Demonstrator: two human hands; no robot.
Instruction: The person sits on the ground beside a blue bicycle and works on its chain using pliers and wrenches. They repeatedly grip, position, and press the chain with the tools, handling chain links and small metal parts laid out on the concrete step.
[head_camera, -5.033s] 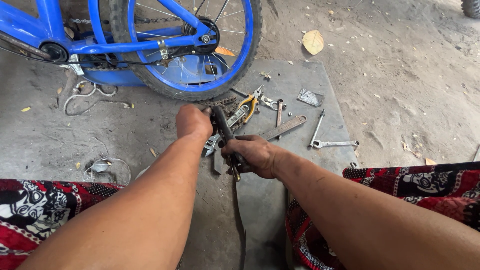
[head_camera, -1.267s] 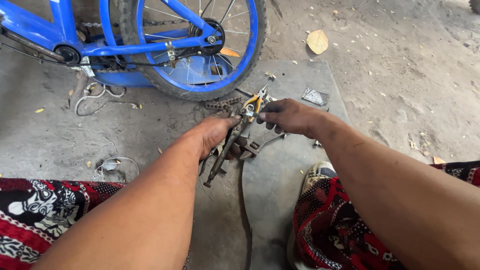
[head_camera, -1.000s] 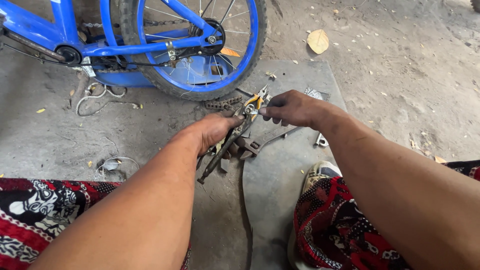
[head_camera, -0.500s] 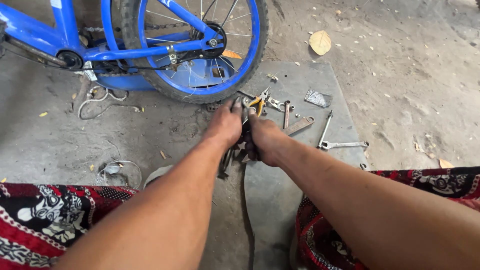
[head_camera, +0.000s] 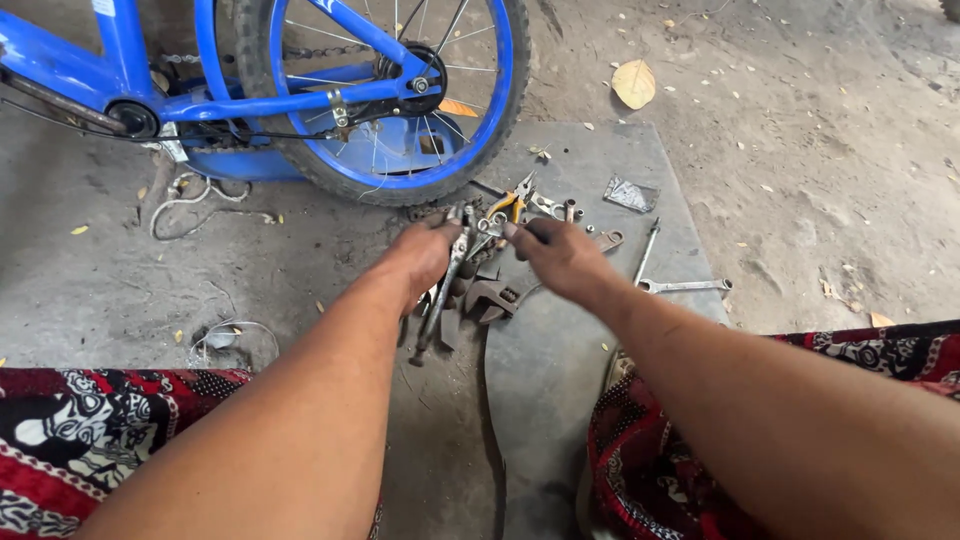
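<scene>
Left hand: the left hand (head_camera: 420, 258) is closed around a long metal tool (head_camera: 441, 297), gripping it near its upper end; the tool slants down and to the left, its lower tip on the ground
Right hand: the right hand (head_camera: 562, 258) lies palm down over the pile, fingers stretched toward the top of the same tool; whether it grips anything I cannot tell
Pile: a heap of tools (head_camera: 500, 270) lies just under and between both hands; yellow-handled pliers (head_camera: 510, 203) lie at its far edge
Mat: a grey mat (head_camera: 590, 330) bears the pile; a wrench (head_camera: 685, 286) lies right of the right hand, a thin rod (head_camera: 645, 250) beside it
Beyond: a blue bicycle (head_camera: 250, 90) stands close behind the pile, its rear wheel (head_camera: 385, 100) nearest the hands
Ground: a dry leaf (head_camera: 634, 83) lies on the dirt past the mat; a loose wire (head_camera: 195, 195) lies under the frame
</scene>
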